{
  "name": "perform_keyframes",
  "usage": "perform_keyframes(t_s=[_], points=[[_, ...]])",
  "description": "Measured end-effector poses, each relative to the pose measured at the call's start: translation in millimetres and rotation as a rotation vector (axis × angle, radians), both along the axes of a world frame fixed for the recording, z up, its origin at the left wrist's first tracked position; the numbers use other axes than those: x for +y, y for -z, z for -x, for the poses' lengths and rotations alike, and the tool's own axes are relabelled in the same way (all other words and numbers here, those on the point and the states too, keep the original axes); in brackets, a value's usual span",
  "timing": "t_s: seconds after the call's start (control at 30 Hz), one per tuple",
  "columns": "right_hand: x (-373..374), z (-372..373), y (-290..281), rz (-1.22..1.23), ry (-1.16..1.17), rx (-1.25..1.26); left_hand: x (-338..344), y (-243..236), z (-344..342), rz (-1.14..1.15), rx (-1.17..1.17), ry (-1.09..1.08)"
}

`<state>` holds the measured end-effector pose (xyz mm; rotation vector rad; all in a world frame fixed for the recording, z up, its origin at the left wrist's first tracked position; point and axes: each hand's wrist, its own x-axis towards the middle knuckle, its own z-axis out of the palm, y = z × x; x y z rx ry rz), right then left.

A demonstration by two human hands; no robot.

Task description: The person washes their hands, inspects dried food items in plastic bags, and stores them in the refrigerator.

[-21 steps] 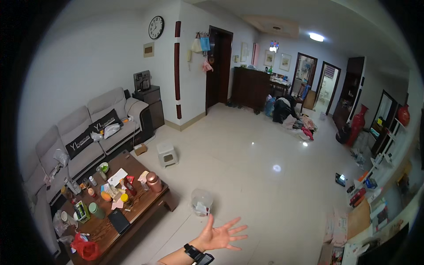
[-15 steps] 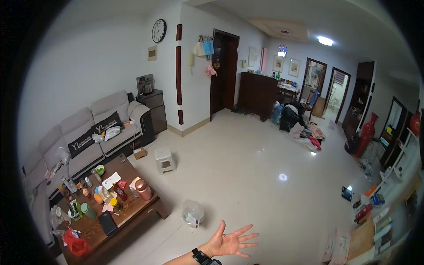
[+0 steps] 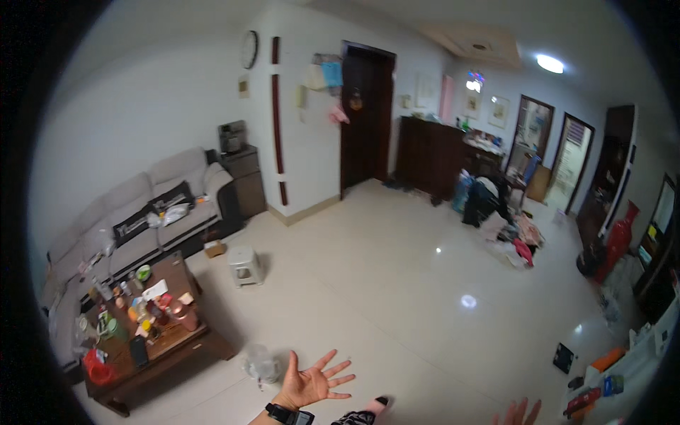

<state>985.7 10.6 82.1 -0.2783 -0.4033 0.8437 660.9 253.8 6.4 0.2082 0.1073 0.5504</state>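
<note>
Left hand [image 3: 309,384] was spread open, holding nothing; right hand [image 3: 519,413] barely seen, state indeterminable. Nearest: clear plastic jar [image 3: 261,363] on floor beside coffee table [image 3: 185,340]; judged light, rigid, best gripped around the body.

Clear plastic jar [image 3: 261,363] upright on tiled floor (beside wooden coffee table [image 3: 205,347]), near left hand [image 3: 309,386].

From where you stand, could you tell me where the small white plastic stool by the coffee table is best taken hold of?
Probably by the edge of its flat square seat, coming from above. The small white stool stands upright on the tiled floor, apart from the coffee table, with its top bare. Your open left hand holds nothing.
</note>
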Motion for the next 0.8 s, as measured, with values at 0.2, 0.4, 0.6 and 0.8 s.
perform_keyframes(t_s=[0.2,0.4,0.6,0.8], points=[[156,-226,-18,0.093,0.103,0.055,184,-35,-259,-0.105,0.100,-0.061],[205,-467,-57,0.255,0.502,-0.319,337,-91,-608,-0.254,0.099,0.314],[218,-689,-44,0.335,0.699,-0.226,377,-107,-894,-0.208,0.125,0.424],[257,-960,-64,0.172,0.820,-0.012,423,-124,-1121,-0.252,0.186,0.297]])
